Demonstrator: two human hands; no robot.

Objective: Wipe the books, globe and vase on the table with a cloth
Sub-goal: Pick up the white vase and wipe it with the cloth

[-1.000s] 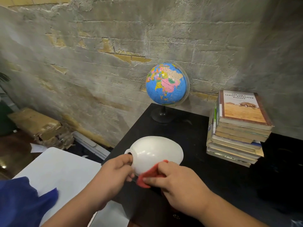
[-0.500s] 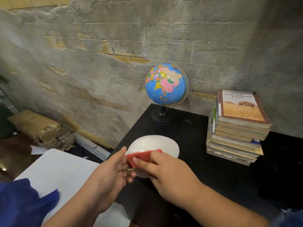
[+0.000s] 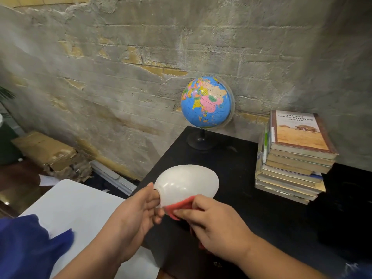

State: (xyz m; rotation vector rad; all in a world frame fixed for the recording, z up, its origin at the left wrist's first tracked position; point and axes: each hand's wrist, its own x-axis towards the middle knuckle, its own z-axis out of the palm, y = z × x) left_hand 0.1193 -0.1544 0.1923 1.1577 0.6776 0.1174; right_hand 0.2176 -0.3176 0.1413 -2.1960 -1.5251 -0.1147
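Concealed and cropped items.
Neck of vase [image 3: 187, 182] covered by left hand [image 3: 138, 216]; cloth [image 3: 181, 206] mostly under right hand [image 3: 217, 224]; lower books [image 3: 291, 170]: titles illegible; blue fabric [image 3: 30, 248] cropped at lower-left edge.

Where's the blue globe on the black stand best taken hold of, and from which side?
Likely the slim black stem under the blue globe, from the front: the ball is broad and smooth, the wall stands behind, stacked books to its right.

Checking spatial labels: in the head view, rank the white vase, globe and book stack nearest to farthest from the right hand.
1. White ceramic vase, just ahead of right hand, touching red cloth.
2. Stack of worn books, back right.
3. Blue globe on black stand, rear, by the wall.
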